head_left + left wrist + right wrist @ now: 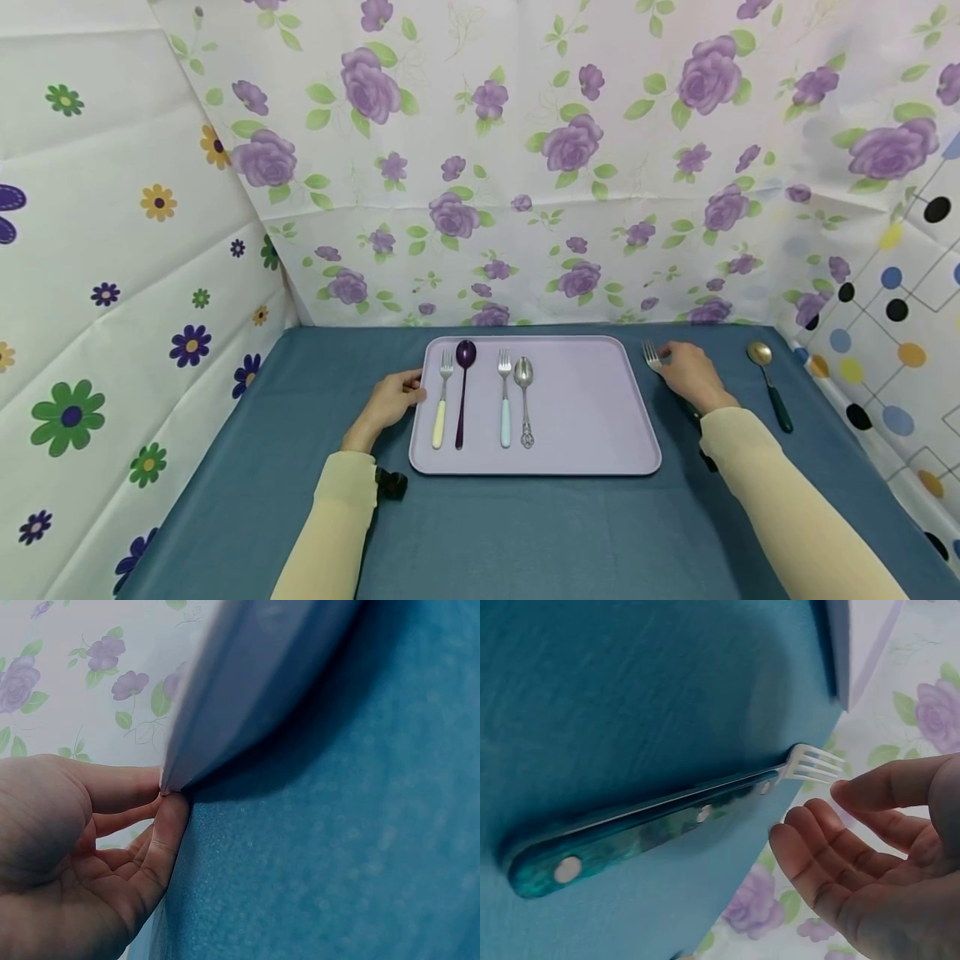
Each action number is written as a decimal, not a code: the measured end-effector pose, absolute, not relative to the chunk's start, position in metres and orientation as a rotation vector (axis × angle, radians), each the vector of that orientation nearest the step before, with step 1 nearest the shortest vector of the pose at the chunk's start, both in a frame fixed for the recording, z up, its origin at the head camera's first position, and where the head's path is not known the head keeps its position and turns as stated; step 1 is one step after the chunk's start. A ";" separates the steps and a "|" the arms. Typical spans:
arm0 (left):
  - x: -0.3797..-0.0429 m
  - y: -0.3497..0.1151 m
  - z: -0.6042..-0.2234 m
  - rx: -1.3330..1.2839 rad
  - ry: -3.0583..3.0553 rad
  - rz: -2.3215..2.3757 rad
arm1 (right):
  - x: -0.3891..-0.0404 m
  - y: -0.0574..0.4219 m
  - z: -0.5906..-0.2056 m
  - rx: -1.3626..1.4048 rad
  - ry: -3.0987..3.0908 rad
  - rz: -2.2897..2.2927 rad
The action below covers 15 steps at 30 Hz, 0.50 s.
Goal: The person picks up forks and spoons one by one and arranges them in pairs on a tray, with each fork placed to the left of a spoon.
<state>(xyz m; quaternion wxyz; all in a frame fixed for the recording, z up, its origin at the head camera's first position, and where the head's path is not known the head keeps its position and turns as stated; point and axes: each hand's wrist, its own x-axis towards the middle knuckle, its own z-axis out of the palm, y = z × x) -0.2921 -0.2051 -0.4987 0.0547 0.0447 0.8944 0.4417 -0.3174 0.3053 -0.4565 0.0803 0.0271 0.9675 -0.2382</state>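
At the left rim of a lilac tray [585,417], my left hand [390,400] pinches the edge between thumb and finger. The left wrist view shows the fingertips meeting at the tray's rim [225,697]. To the right of the tray, my right hand [692,373] hovers over a fork [652,357] lying on the cloth. In the right wrist view, that fork's marbled green, riveted handle [637,836] is visible, with loosely bent fingers [810,862] beside its tines and nothing in the hand.
On the tray lie a yellow-handled fork [439,408], a purple spoon [462,392], a light-blue-handled fork [506,408] and an ornate silver spoon [524,383]. A gold spoon with a green handle [780,408] lies farther right. Blue cloth [510,533] covers the table; patterned sheets [517,167] surround it.
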 end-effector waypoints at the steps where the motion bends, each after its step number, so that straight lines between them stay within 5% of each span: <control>1: -0.292 -0.205 -0.499 0.137 2.720 1.336 | -0.317 0.306 -0.458 0.072 2.892 -0.700; 15: -0.292 -0.203 -0.497 0.117 2.714 1.346 | -0.311 0.308 -0.463 -0.014 2.910 -0.595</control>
